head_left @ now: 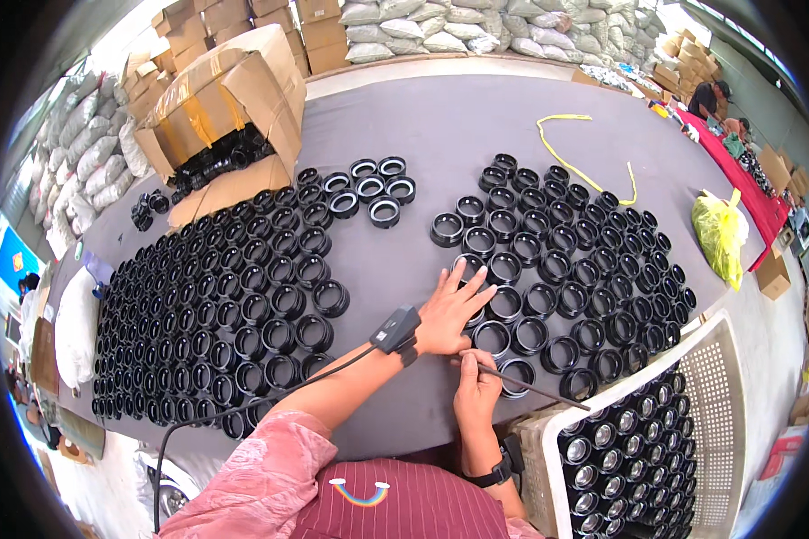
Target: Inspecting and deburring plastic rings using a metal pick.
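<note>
My left hand (448, 316) lies over the table with its fingers spread, the fingertips resting on black rings at the near left edge of the right-hand group. Under the index finger, one black ring (458, 280) is partly covered. Just below it, my right hand (476, 392) is closed around a thin dark rod (544, 390). The rod slants down to the right, passing over a black ring (516, 392) and ending near the crate's rim. Its other end comes close to the left hand's thumb.
A large group of black rings (331, 313) covers the table's left side; several pale-lined rings (384, 222) sit farther back. An open carton (283, 85) stands behind. At lower right is a white crate (724, 395) of black parts. A yellow strap (562, 162) and yellow bag (721, 235) lie far right.
</note>
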Tool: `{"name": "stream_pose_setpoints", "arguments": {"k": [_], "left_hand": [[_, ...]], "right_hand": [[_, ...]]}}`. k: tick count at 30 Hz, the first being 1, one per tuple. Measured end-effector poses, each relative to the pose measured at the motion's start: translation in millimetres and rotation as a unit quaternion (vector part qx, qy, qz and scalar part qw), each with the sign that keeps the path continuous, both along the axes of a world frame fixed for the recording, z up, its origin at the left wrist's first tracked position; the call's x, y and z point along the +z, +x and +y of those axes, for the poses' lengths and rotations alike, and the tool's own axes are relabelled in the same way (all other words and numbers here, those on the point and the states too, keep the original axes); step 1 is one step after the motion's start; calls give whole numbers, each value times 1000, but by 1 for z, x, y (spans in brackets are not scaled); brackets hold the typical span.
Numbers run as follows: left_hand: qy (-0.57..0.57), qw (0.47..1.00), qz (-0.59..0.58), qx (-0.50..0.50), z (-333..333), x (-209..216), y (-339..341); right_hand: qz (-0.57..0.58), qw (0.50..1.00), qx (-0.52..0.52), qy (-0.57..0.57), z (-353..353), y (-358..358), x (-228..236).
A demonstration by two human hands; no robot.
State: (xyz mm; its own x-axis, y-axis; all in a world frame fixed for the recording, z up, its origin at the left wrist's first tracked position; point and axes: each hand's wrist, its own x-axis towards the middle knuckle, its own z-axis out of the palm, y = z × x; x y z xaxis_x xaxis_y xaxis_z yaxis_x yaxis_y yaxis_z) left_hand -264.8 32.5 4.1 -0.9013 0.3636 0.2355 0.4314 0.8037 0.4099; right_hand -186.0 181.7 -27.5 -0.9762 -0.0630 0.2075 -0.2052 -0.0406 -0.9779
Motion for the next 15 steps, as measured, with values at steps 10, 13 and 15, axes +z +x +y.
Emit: {"name": "stream_pose_setpoints", "arguments": {"k": [10,13,15], "left_hand": [[52,996,62,28,-3,-4,-49],[35,995,92,15,-23,18,-50],[38,967,234,95,-57,11,-74]], "right_hand": [[11,994,-83,-76,-13,-27,-2],[-23,991,-78,-106,-8,-21,3],[-24,993,-58,-100,-11,-16,6]]}}
